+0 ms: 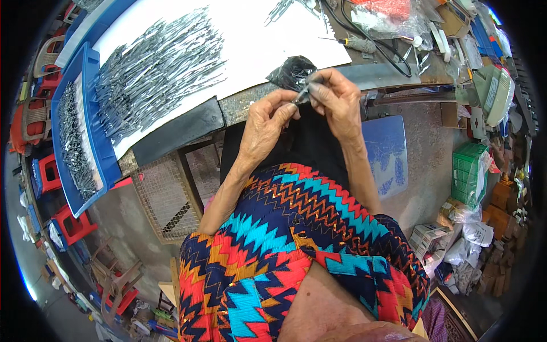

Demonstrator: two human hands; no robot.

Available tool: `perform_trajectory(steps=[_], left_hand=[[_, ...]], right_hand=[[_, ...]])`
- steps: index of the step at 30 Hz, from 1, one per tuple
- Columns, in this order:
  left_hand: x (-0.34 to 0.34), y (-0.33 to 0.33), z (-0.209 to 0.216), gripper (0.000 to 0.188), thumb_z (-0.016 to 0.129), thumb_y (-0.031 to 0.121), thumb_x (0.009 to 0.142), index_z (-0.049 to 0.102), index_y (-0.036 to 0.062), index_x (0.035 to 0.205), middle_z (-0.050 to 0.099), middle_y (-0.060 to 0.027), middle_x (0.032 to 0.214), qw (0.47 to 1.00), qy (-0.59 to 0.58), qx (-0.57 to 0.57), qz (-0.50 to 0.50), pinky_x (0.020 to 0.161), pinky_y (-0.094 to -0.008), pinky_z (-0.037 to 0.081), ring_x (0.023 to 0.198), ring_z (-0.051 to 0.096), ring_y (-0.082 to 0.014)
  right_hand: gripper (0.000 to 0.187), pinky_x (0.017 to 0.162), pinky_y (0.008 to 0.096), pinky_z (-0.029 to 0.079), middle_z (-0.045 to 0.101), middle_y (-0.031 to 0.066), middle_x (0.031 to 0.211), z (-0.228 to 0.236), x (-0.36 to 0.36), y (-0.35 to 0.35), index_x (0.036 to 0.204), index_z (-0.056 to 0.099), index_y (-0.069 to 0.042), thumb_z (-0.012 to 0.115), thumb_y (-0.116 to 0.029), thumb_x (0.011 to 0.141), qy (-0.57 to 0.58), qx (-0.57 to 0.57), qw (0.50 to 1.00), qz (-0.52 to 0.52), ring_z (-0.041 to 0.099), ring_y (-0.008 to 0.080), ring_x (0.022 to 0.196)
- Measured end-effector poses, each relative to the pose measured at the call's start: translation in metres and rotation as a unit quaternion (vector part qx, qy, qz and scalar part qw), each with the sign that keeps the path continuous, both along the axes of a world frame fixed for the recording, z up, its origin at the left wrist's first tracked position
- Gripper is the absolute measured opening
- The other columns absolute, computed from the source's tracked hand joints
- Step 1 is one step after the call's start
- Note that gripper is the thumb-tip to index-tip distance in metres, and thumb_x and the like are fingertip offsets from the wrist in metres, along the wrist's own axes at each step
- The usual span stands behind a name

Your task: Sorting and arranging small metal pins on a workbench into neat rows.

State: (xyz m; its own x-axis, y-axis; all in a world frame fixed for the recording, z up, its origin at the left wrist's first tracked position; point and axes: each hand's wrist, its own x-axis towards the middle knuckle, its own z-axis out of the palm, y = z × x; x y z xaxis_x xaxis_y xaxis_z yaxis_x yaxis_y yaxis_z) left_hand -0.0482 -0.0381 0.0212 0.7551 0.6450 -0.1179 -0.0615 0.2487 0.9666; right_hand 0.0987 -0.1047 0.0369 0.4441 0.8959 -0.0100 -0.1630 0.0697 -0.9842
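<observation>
My left hand [264, 122] and my right hand [340, 105] meet at the table's near edge, thumbs and fingertips pinched together. Between them is a small, thin greyish piece [302, 94], gripped at its two ends; its exact kind is too small to make out. Just beyond the fingertips lies a crumpled black plastic bag [293, 70], its mouth partly open. To the left, many thin dark strips [165, 65] are spread in a wide layer over a white sheet [256, 43]. A few more strips [288, 8] lie at the sheet's far edge.
A blue tray [105, 122] with small dark parts [77, 142] stands at the left. Beyond my right hand are a screwdriver-like tool [360, 44], a black cable [393, 64] and clear plastic bags [382, 20]. A blue stool [387, 154] and green crate [470, 171] stand to the right.
</observation>
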Motion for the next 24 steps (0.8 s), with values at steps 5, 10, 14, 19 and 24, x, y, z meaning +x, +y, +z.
perform_trajectory(steps=[5,10,14,19,24], left_hand=[[-0.009,0.016,0.019,0.022,0.053,0.012,0.086,0.057,0.0002,0.104,0.061,-0.0017,0.077,0.986,0.058,0.119,0.105,0.060,-0.0170,0.039,0.067,0.049,-0.0037],[-0.026,0.043,0.026,0.018,0.054,0.010,0.085,0.057,0.0019,0.100,0.059,-0.0011,0.074,0.957,0.083,0.206,0.189,0.062,-0.0189,0.040,0.070,0.052,-0.0055],[-0.040,0.074,0.026,0.017,0.055,0.011,0.084,0.058,0.0010,0.098,0.060,-0.0028,0.077,0.932,0.114,0.258,0.228,0.063,-0.0216,0.043,0.073,0.054,-0.0079],[-0.045,0.132,0.034,0.017,0.054,0.012,0.082,0.060,-0.0002,0.093,0.063,-0.0102,0.086,0.848,0.166,0.422,0.273,0.072,-0.0287,0.046,0.079,0.059,-0.0164],[-0.035,0.201,0.020,0.016,0.053,0.008,0.080,0.060,0.0012,0.092,0.063,-0.0135,0.085,0.772,0.214,0.538,0.261,0.070,-0.0301,0.047,0.076,0.060,-0.0202]], right_hand=[[0.014,0.055,0.0290,0.045,0.060,0.0125,0.073,0.000,0.015,0.027,0.086,0.059,0.003,0.055,-0.009,0.078,-0.357,-0.057,0.931,-0.058,0.055,0.0179,0.058],[0.016,0.069,0.0417,0.045,0.060,0.0198,0.081,-0.012,0.008,0.042,0.084,0.059,0.002,0.053,-0.009,0.075,-0.491,-0.041,0.869,-0.050,0.058,0.0372,0.076],[0.017,0.068,0.0421,0.045,0.060,0.0187,0.079,-0.016,0.000,0.046,0.083,0.059,0.000,0.051,-0.013,0.076,-0.543,-0.073,0.835,-0.062,0.058,0.0360,0.075],[0.014,0.064,0.0423,0.047,0.060,0.0177,0.078,-0.014,-0.005,0.045,0.082,0.058,-0.001,0.055,-0.012,0.075,-0.587,-0.118,0.797,-0.076,0.059,0.0357,0.072],[0.010,0.056,0.0403,0.049,0.058,0.0161,0.071,-0.012,-0.011,0.050,0.074,0.051,-0.002,0.058,-0.009,0.071,-0.657,-0.149,0.737,-0.050,0.061,0.0331,0.065]])
